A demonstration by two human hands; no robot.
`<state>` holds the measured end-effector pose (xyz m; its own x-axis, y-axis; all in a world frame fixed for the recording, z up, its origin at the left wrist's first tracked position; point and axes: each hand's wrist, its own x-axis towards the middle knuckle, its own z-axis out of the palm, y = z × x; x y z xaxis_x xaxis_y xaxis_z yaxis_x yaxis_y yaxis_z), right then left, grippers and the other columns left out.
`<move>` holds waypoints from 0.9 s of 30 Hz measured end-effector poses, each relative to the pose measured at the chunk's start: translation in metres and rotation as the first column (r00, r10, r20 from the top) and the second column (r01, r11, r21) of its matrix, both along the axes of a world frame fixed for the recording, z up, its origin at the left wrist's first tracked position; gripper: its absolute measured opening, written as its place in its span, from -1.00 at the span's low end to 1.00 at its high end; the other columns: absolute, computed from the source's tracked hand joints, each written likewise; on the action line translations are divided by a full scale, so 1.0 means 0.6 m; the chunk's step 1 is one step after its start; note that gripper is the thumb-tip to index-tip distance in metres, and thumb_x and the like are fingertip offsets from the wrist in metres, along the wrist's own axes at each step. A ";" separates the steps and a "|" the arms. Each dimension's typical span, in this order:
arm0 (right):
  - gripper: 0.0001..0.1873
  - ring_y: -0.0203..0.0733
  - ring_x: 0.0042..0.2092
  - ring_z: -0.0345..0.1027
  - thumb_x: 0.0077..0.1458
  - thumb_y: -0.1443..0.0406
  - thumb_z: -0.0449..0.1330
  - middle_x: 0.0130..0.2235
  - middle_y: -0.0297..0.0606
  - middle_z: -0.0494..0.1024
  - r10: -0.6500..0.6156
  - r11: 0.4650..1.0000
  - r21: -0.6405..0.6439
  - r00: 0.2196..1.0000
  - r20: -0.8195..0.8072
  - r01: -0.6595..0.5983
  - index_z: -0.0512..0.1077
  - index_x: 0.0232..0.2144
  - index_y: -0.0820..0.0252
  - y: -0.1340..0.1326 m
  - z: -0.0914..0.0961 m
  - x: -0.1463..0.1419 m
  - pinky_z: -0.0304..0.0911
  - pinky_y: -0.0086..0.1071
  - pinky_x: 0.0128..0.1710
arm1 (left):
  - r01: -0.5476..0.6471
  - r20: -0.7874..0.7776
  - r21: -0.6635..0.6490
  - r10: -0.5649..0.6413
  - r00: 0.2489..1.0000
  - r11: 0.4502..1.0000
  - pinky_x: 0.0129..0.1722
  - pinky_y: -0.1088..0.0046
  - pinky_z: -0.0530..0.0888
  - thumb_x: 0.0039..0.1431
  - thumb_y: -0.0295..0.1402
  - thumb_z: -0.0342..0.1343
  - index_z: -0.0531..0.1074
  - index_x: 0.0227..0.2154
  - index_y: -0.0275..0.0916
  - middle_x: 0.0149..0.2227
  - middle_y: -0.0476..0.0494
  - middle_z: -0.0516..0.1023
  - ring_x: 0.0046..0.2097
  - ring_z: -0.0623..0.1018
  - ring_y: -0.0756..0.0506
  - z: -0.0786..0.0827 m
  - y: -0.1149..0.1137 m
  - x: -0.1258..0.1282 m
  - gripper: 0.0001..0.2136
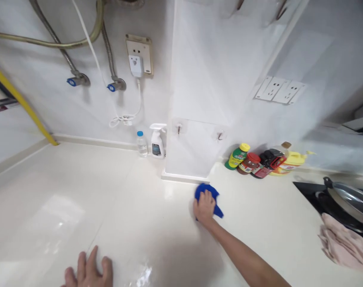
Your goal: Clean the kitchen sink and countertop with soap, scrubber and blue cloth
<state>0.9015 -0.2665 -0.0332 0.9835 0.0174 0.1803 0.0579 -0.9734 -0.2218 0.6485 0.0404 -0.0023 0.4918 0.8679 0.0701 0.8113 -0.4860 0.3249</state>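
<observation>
A blue cloth [217,210] lies bunched on the white countertop [133,223], close to the foot of the jutting wall. My right hand [204,207] presses down on it with the fingers curled over the fabric. At the lower left, my left hand [90,269] rests on or just over the counter, fingers spread and nothing in them. Its wrist is cut off by the frame's bottom edge.
Against the wall stand a small clear bottle [142,144] and a white spray bottle [157,144]. Several condiment bottles and jars, including a green bottle [237,157], line the right back. A lidded pan [353,199] sits on the stove; a pink cloth [345,243] lies before it.
</observation>
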 end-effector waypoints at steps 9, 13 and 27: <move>-0.39 0.08 0.47 -0.17 0.27 0.12 0.07 0.43 0.08 0.12 0.853 0.502 0.285 0.521 -0.010 -0.817 0.27 0.27 0.33 0.323 0.075 -0.186 -0.20 0.01 0.42 | -0.003 0.000 0.051 0.003 1.000 0.999 0.37 -0.06 0.11 0.23 0.02 -0.24 0.31 0.30 -0.14 0.43 -0.16 0.20 0.43 0.13 -0.39 0.019 -0.013 0.004 -0.34; -0.44 -0.02 0.45 -0.07 0.20 0.10 0.11 0.39 -0.09 0.25 0.937 0.299 0.317 0.340 0.084 -0.900 0.34 0.20 0.19 0.216 0.061 -0.231 -0.17 -0.05 0.44 | -0.005 0.019 0.048 0.004 1.000 0.999 0.38 -0.07 0.09 0.23 -0.01 -0.20 0.34 0.28 -0.18 0.42 -0.19 0.21 0.43 0.13 -0.40 0.032 -0.021 0.004 -0.36; -0.34 0.24 0.42 -0.01 0.23 0.12 -0.06 0.34 0.23 0.26 0.160 0.980 -0.125 0.987 0.019 -0.156 0.35 0.21 0.46 -0.332 -0.020 -0.109 -0.01 0.15 0.34 | 0.014 0.138 0.036 -0.019 0.990 0.999 0.40 -0.10 0.02 0.29 -0.13 -0.11 0.38 0.25 -0.24 0.40 -0.28 0.23 0.45 0.07 -0.39 0.027 -0.032 0.002 -0.46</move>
<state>0.8361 -0.4657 -0.0454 0.9611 0.1957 0.1950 0.2175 -0.9712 -0.0972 0.6497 0.0214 0.0141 0.4892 0.8557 0.1686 0.7517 -0.5117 0.4159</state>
